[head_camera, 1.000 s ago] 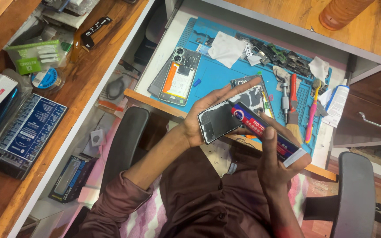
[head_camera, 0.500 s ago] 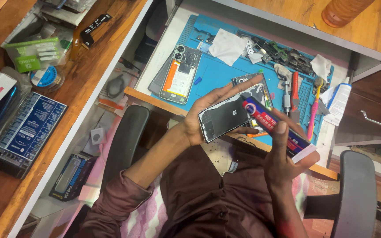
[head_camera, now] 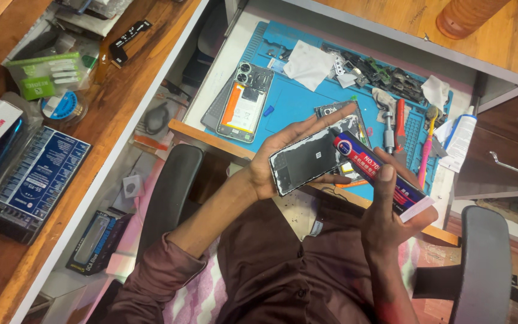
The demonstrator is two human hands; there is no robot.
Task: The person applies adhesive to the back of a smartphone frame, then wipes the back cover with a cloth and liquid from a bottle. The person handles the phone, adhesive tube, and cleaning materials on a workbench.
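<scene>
— What have you got in your hands?

— My left hand (head_camera: 271,171) grips a phone panel (head_camera: 304,163) by its edges, fingers curled around it, dark face up with white residue along its rim. My right hand (head_camera: 391,216) is closed around a tube of glue (head_camera: 379,174), red and blue, thumb lying along its top. The tube's front end lies right against the panel's right edge.

— And where is all that?

— Above my lap, just in front of the wooden edge of the pull-out tray (head_camera: 211,137). Chair armrests (head_camera: 172,192) stand on either side of me.

— What lies past your hands?

— A blue work mat (head_camera: 295,102) on the tray. On it, to the left, an opened phone (head_camera: 242,103) lies flat with its orange-marked battery showing. Just behind my fingers there is another phone frame (head_camera: 337,113), partly hidden. To the right lie a red-handled screwdriver (head_camera: 399,123) and a pink and yellow tool (head_camera: 425,147), side by side, with a white bottle (head_camera: 460,138) beyond them at the mat's edge.

— Further back?

— A white cloth (head_camera: 308,65) and a heap of small dark parts (head_camera: 385,75) along the mat's far side. On the desk to my left sits a blue box (head_camera: 34,180).
</scene>
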